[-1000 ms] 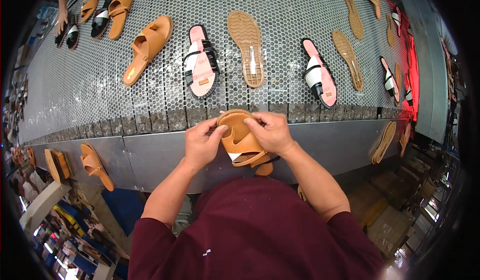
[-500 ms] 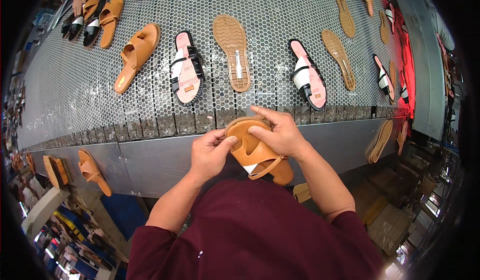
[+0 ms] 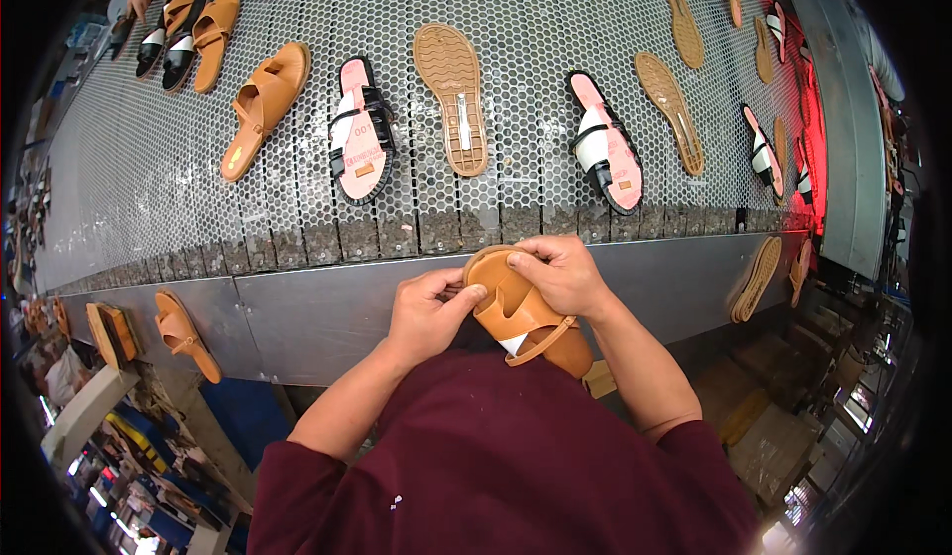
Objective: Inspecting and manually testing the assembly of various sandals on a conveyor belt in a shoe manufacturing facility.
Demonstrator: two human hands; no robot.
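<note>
A tan strappy sandal is held close to my body, just below the steel edge of the belt. My left hand grips its left side with the thumb pressing on a strap. My right hand covers its toe end from above. The heel strap loops out at the lower right. Both hands are closed on this one sandal.
A perforated metal conveyor belt runs ahead, carrying a tan sole, a pink-and-black sandal, a tan sandal, another pink sandal and more soles to the right. Sandals lean on the steel apron at left.
The sandal has turned in my hands and come lower toward my body. The items on the belt have shifted to the left in the view.
</note>
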